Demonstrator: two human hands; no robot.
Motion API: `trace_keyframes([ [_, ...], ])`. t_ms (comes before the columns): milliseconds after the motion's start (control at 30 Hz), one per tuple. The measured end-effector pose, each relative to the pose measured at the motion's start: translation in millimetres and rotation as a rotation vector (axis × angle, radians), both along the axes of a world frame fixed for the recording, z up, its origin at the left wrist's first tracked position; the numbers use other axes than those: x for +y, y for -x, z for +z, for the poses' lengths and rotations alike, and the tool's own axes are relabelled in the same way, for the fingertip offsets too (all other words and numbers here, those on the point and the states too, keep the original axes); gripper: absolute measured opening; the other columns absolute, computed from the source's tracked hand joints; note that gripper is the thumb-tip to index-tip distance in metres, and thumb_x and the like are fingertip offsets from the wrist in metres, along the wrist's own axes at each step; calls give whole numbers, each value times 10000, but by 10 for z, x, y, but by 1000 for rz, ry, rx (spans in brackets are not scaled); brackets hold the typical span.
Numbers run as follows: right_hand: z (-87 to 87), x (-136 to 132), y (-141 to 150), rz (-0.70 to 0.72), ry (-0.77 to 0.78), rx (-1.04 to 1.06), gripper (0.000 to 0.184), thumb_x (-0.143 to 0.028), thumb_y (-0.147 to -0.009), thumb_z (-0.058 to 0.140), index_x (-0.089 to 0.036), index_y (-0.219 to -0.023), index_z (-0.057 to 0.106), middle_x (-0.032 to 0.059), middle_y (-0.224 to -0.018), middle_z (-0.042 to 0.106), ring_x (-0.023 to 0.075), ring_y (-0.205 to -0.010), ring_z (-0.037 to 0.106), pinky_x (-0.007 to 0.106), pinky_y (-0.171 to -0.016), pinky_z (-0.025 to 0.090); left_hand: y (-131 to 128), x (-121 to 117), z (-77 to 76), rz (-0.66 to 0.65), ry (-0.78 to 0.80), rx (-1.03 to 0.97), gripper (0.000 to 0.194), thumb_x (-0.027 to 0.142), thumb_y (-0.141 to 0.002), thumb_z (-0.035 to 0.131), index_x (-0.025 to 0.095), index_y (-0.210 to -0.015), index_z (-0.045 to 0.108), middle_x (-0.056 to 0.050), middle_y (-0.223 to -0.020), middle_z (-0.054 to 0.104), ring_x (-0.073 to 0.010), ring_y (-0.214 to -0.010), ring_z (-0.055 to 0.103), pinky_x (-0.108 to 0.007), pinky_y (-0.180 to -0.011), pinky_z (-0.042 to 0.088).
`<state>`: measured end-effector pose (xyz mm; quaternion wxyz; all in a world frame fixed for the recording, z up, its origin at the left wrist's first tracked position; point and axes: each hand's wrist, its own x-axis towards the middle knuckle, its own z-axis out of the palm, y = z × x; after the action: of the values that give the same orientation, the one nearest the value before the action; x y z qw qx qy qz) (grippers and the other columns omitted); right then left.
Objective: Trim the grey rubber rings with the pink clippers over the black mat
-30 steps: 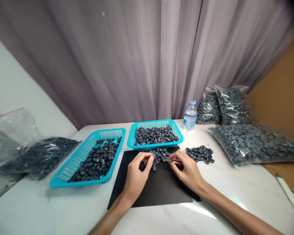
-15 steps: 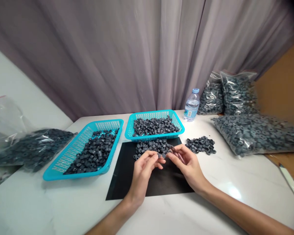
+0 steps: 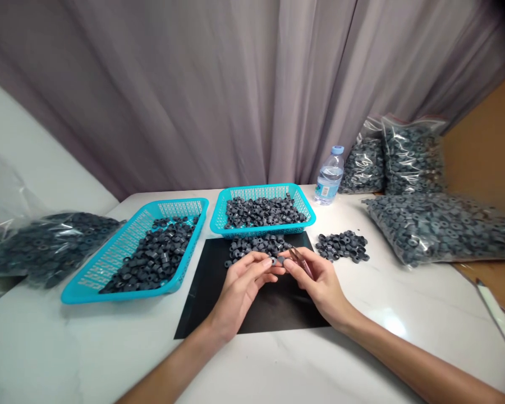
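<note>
My left hand (image 3: 244, 283) is closed, pinching a small dark grey ring-shaped part (image 3: 274, 261) between thumb and index finger. My right hand (image 3: 320, 280) is closed around a slim two-pointed tool (image 3: 303, 262), with reddish-pink sides; whether it is tweezers or small snips I cannot tell. At my right thumb and fingertip is another grey piece (image 3: 280, 260), beside or joined to the left one. Both hands are above a black mat (image 3: 269, 317). Behind the fingers lies a heap of similar grey rings (image 3: 252, 246), partly hidden by my hands.
Two turquoise baskets, one at the left (image 3: 122, 300) and one at the back (image 3: 263, 230), hold many grey rings. A loose pile (image 3: 340, 246) lies right of the mat. A water bottle (image 3: 330, 177) and several filled bags (image 3: 441, 227) stand right; another bag (image 3: 63, 241) lies left.
My fingertips have come closer together, with the grey pieces between them. The tool's two points show more plainly in my right hand. The view has shifted slightly.
</note>
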<state>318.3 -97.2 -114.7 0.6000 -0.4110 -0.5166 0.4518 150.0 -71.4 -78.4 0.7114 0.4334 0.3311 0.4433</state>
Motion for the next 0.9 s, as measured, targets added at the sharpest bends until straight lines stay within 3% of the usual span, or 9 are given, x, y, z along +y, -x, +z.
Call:
trace_keyframes([
  [100,-14,-24,2,-86,-74,-34,170,-370,-928,682,-222,-1005,710,33,-959,701,182,-895,662,280,-798,548,35,41,4,-62,38,-9,131,216,-834,786,130,-894,707,-74,-916,746,-181,-899,728,-229,-780,547],
  [267,-19,-48,6,-206,-115,-62,163,-378,-925,674,-220,-964,683,41,-951,705,191,-880,675,281,-778,561,82,54,35,-136,85,-21,138,199,-846,779,137,-929,688,-110,-1005,776,-156,-899,731,-206,-776,536],
  [467,-56,0,-1,-187,-58,-64,220,-424,-925,663,-219,-1005,661,46,-942,682,199,-871,657,287,-771,557,87,45,61,-187,67,4,166,197,-832,790,153,-972,711,-87,-999,766,-155,-911,718,-215,-805,524],
  [900,-78,19,-2,-130,-25,-46,230,-412,-919,671,-218,-1041,653,42,-946,668,192,-895,655,288,-812,558,71,30,33,-170,24,15,275,126,-738,844,161,-987,732,-64,-1012,761,-154,-990,701,-232,-934,504],
])
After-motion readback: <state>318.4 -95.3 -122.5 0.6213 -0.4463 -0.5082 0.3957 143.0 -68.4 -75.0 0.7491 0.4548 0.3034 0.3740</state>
